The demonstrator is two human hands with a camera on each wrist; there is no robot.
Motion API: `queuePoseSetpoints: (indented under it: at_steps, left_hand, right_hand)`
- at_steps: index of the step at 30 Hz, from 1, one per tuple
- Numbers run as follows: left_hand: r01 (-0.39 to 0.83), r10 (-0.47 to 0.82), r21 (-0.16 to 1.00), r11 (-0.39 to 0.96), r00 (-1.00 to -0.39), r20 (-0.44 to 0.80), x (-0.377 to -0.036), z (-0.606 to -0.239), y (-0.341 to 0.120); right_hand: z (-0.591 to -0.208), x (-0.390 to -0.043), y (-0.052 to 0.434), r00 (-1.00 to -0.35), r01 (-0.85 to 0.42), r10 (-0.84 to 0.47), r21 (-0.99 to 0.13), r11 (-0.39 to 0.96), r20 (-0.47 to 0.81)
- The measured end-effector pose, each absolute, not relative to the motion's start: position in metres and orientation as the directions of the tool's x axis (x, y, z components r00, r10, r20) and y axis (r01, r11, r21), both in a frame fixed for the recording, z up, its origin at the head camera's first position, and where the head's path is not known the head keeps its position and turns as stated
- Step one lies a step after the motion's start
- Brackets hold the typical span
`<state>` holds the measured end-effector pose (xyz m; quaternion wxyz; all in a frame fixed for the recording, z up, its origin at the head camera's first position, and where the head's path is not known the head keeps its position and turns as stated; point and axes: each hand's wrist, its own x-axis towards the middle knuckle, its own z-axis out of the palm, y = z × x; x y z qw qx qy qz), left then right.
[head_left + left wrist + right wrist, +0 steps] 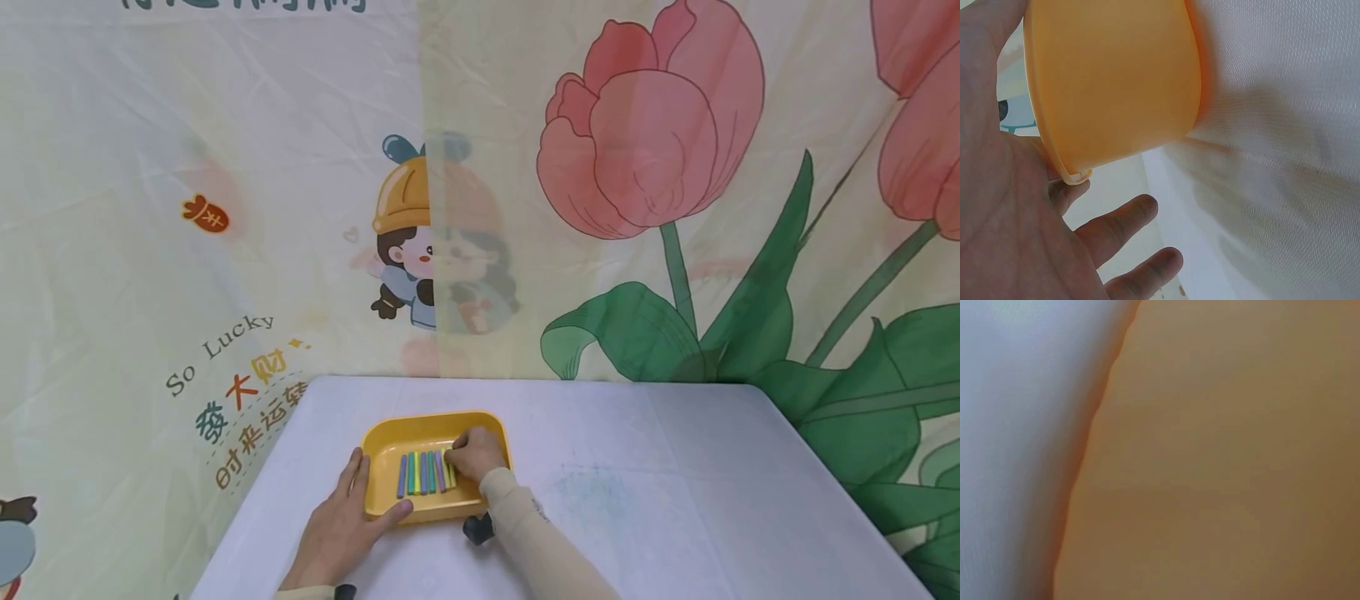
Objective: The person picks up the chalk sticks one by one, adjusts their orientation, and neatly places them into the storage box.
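Observation:
A yellow-orange plastic tray (382,433) stands on the white table. Inside it, several short chalk-like sticks (423,473) in purple, teal and yellow lie side by side in a row. My left hand (337,525) spans the tray's near-left corner, thumb along the front rim and fingers against the left side. In the left wrist view, the fingers of the left hand (1029,219) are spread and fairly straight by the tray wall (1116,81). Reaching inside, my right hand (478,454) has curled fingers that pinch a yellow stick at the row's right end; its fingertips are partly hidden.
The white tabletop (637,475) extends to the right of the tray. A black object (478,528) shows beneath the right wrist, by the tray's front. Behind the table hangs a printed cloth (480,350) with tulips and a cartoon figure. The right wrist view shows only blurred tray wall (1222,456) and table.

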<state>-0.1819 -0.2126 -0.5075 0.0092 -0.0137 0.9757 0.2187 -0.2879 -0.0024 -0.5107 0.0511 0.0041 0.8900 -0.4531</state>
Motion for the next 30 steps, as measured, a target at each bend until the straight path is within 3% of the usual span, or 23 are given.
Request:
queuePoseSetpoints:
  at_steps: [8, 16, 20, 25, 30]
  left_hand:
    - [-0.024, -0.012, 0.43, 0.903, -0.999, -0.029, -0.185, -0.509, -0.21]
    - [0.022, 0.024, 0.392, 0.92, -1.0, -0.001, -0.185, -0.509, -0.21]
    - [0.041, 0.035, 0.364, 0.931, -0.999, 0.025, -0.186, -0.509, -0.212]
    - [0.063, 0.044, 0.302, 0.951, -0.996, 0.072, -0.184, -0.511, -0.215]
    - [0.096, 0.042, 0.271, 0.958, -0.979, 0.199, -0.183, -0.512, -0.205]
  right_hand:
    - [-0.508, -0.285, 0.008, -0.995, -0.089, -0.082, -0.828, 0.553, 0.052]
    - [-0.488, -0.24, 0.059, -0.939, -0.329, -0.075, -0.806, 0.491, 0.337]
    - [-0.492, -0.221, 0.1, -0.941, -0.28, -0.02, -0.741, 0.61, 0.338]
    - [-0.507, -0.203, 0.158, -0.963, -0.14, 0.018, -0.556, 0.82, 0.269]
    - [-0.512, -0.194, 0.205, -0.963, -0.097, 0.031, -0.45, 0.888, 0.267]
